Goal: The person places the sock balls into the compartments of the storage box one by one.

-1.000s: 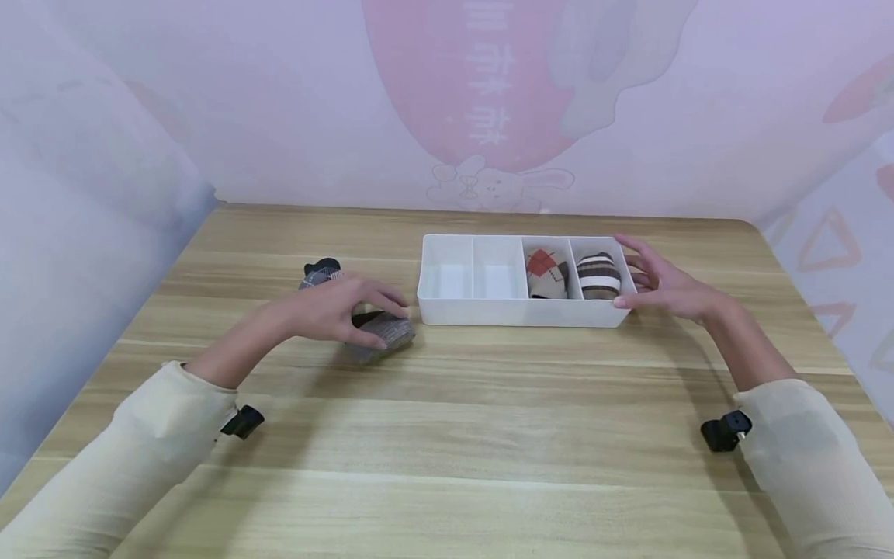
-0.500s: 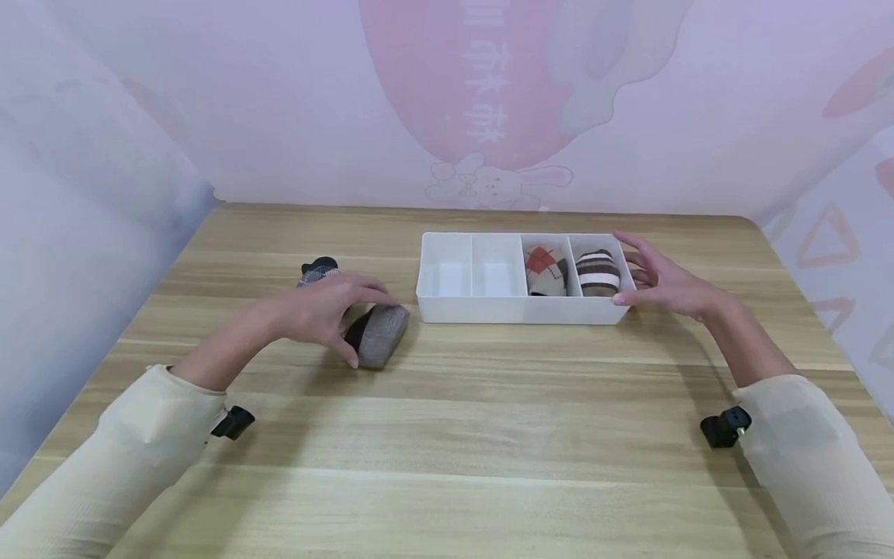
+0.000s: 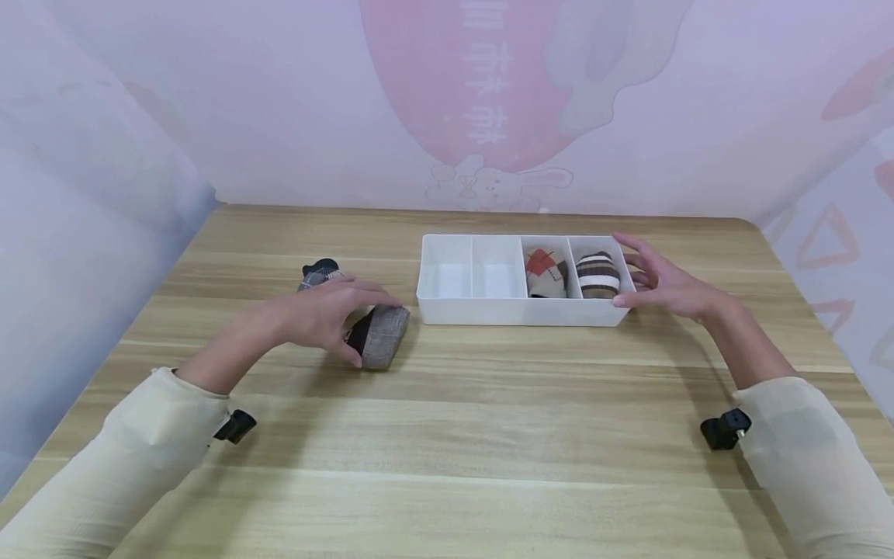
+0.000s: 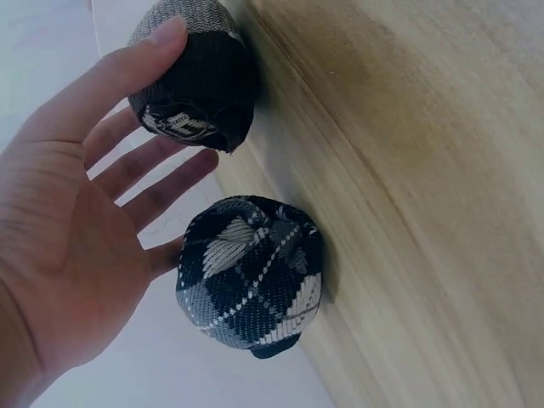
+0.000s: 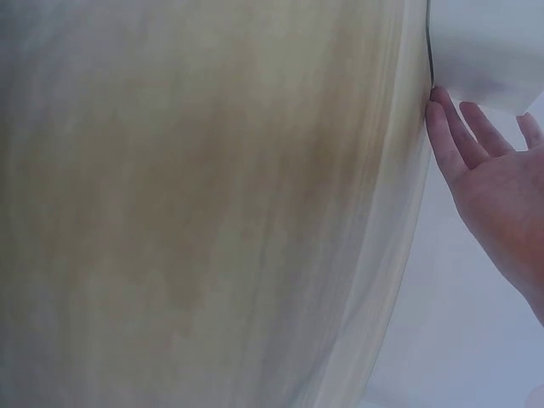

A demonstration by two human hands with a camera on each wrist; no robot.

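Note:
My left hand (image 3: 334, 312) lies open on the table, its fingers (image 4: 161, 42) straight, and one fingertip touches a rolled grey-brown sock (image 3: 382, 334) with a black end. A rolled dark argyle sock (image 4: 251, 272) sits just beside that palm, seen behind the hand (image 3: 320, 273) in the head view. My right hand (image 3: 653, 279) is open against the right end of a white divided tray (image 3: 489, 310), its fingertips (image 5: 463, 140) at the tray's corner (image 5: 484, 42). A red argyle sock (image 3: 546, 272) and a brown striped sock (image 3: 597, 274) fill the tray's two right compartments.
The tray's two left compartments (image 3: 469, 276) hold nothing. The wooden table (image 3: 447, 435) is walled by a pale printed cloth backdrop (image 3: 475, 101) at the back and on both sides. Black wrist mounts (image 3: 723, 429) sit on both sleeves.
The grey-brown sock has turned under my left fingers, so its black end now faces the hand, which drew back slightly. The right hand has stayed at the tray's end.

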